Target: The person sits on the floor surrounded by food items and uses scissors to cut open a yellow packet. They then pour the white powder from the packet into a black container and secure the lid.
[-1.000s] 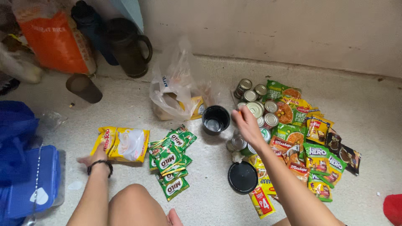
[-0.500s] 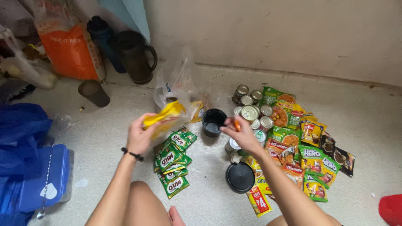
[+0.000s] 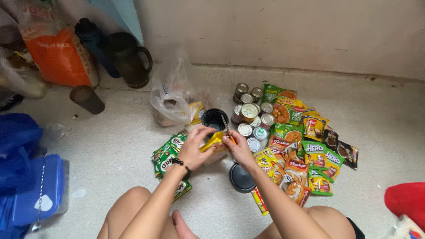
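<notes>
My left hand (image 3: 193,147) grips a yellow pouch (image 3: 214,142) and holds it up over the floor in front of my knees. My right hand (image 3: 237,148) holds small scissors (image 3: 226,127) with an orange handle, their blades at the pouch's top edge. Just beyond the hands stands an open black container (image 3: 213,118). Its black lid (image 3: 241,179) lies on the floor by my right forearm. Several green sachets (image 3: 166,155) lie under my left wrist.
Several tin cans (image 3: 250,111) and many colourful food packets (image 3: 310,152) lie to the right. A clear plastic bag (image 3: 171,95), a dark pitcher (image 3: 126,57), a dark cup (image 3: 86,98) and an orange sack (image 3: 59,55) stand further back. On the left is a blue box (image 3: 31,194).
My left hand lifted the yellow pouch off the floor and brought it to the middle. My right hand came back from the cans with the scissors and met the pouch.
</notes>
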